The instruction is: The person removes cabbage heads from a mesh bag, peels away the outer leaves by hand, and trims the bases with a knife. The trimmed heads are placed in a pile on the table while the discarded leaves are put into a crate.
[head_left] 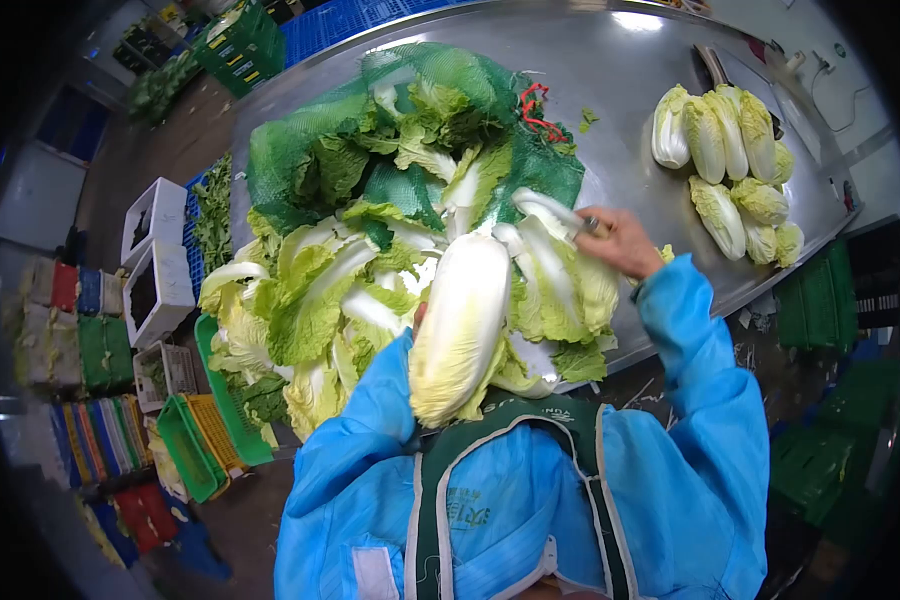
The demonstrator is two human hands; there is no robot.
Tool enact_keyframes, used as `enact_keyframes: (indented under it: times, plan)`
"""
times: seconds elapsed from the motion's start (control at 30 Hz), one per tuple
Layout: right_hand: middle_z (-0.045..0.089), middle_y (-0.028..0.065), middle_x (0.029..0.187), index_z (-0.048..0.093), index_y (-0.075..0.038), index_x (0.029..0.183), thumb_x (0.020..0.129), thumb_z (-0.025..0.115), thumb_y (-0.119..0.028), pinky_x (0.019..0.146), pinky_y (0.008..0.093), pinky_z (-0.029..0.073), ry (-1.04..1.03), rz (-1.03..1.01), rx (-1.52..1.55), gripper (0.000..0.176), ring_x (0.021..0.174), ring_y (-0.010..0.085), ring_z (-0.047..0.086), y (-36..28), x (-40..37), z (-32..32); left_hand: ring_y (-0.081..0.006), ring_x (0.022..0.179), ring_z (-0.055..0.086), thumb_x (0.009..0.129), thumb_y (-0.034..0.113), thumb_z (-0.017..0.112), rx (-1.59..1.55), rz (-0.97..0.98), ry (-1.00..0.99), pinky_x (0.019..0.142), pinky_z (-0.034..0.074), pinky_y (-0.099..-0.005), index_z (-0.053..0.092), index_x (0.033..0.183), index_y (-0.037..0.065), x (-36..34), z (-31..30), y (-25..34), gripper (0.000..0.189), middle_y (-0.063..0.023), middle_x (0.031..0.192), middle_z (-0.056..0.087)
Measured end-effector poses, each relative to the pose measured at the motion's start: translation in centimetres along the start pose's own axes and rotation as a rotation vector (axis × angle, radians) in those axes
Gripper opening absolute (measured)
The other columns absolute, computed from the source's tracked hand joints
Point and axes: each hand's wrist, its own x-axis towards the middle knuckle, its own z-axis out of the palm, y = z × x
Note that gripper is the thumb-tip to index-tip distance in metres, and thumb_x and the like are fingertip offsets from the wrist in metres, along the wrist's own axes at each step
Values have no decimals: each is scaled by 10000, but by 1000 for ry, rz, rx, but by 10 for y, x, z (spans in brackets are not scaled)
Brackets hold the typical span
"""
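A trimmed napa cabbage (462, 325), pale white with a yellow-green tip, is held close in front of the apron. My left hand (420, 314) grips it from the left side, mostly hidden behind it. In my right hand (622, 243) is a knife (562, 213), its handle inside the closed fingers and its blade pointing left, above loose leaves and apart from the cabbage. Stripped outer cabbage leaves (315, 290) pile up on both sides of the cabbage. Behind them spreads a green mesh bag (295, 165) with more leafy cabbage in it.
On the right of the metal table (610, 85) lie several trimmed cabbages (707, 140). A red cord (537, 112) rests by the mesh bag. White boxes (160, 295) and a green crate (232, 400) stand at the left, with stacked green crates (240, 50) farther back.
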Motion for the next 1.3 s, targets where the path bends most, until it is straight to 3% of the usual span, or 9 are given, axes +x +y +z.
enact_keyframes:
  times: [0.17,0.2,0.27,0.37,0.63,0.97,1.1,1.2,1.3]
  plan:
    - [647,138,841,617,23,1092,755,714,-302,753,347,476,379,-230,-121,478,791,209,603,13,5,36,-397,1098,530,726,528,680,-108,56,-305,965,409,-592,338,1385,61,-7,12,-7,877,-189,1281,484]
    - [628,98,809,627,24,1079,734,749,-304,768,342,468,182,59,363,491,771,199,586,-8,-2,50,-395,1103,525,722,542,679,-38,141,-311,962,402,-609,333,1389,66,2,9,-7,889,-191,1283,480]
    - [627,65,833,628,22,1067,733,765,-282,766,308,460,34,343,605,473,783,163,581,-72,-23,74,-375,1158,495,703,532,712,12,307,-218,974,417,-572,322,1391,55,6,8,-8,923,-218,1328,433]
    - [639,45,882,627,32,1036,778,734,-189,726,233,455,232,-154,594,356,783,99,564,-77,-19,113,-348,1220,460,616,422,820,337,222,-68,1016,406,-491,271,1422,111,10,10,22,1024,-186,1377,402]
    - [565,-22,698,624,7,994,776,724,-207,452,194,347,132,101,715,322,522,41,451,-76,-18,110,-254,1062,580,642,384,776,650,507,283,922,472,-378,354,1336,-11,9,34,20,904,-145,1209,553]
    - [595,171,716,641,-23,841,746,675,-188,627,386,469,-214,-203,-171,193,646,258,582,-17,-8,13,-278,1117,538,658,310,764,716,-238,-104,988,400,-391,363,1388,70,-12,-59,54,867,-141,1280,514]
    - [643,117,772,643,-29,994,764,689,-257,610,360,475,393,-440,-345,327,610,249,581,60,26,18,-398,1052,552,795,507,592,80,-265,-151,902,435,-548,400,1370,108,1,-71,26,726,-166,1276,516]
    - [644,83,868,625,-9,1047,818,664,-269,462,258,410,295,198,415,349,574,101,526,21,7,51,-441,958,577,816,677,447,-14,-154,-121,789,469,-624,417,1350,103,9,-38,30,785,-205,1244,526]
    - [647,115,990,642,42,883,864,618,-335,557,238,473,180,228,843,379,698,109,576,4,-15,82,-405,1005,578,819,657,468,28,24,-34,852,480,-561,410,1354,106,29,-24,30,770,-207,1260,517]
